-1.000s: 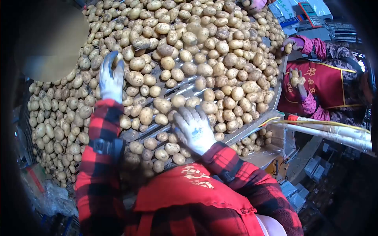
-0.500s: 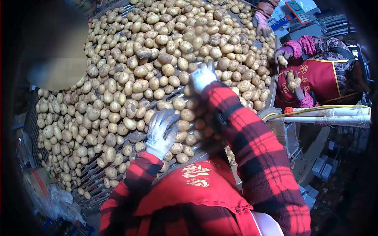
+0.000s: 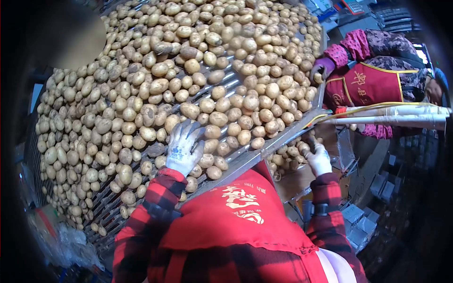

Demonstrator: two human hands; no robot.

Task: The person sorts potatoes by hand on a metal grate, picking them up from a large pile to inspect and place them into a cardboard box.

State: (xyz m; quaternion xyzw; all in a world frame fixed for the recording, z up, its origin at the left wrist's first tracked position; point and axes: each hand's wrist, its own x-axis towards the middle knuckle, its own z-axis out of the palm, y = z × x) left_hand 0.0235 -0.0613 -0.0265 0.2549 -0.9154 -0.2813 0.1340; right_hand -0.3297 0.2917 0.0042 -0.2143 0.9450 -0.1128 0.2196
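Potatoes (image 3: 159,85) cover a slatted sorting table (image 3: 234,78) in front of me. My left hand (image 3: 185,147), in a white and grey glove, rests on them with its fingers spread, gripping none. Past the table's near edge, my right hand (image 3: 319,160), also gloved, is over a box (image 3: 292,181) holding more potatoes (image 3: 285,158). Its thumb and fingers are curled around a potato (image 3: 310,139); the fingertips are partly hidden there.
A metal rail (image 3: 278,140) edges the table. At the right, a co-worker's gloved hand (image 3: 322,67) touches a potato at the table's side. White tubes (image 3: 391,116) with a yellow cord jut in from the right. A blurred round object (image 3: 75,40) blocks the upper left.
My right hand has moved from the potatoes on the table, right and down to the box. My left hand stays on the pile. The view has shifted, and the co-worker's hand is nearer the table.
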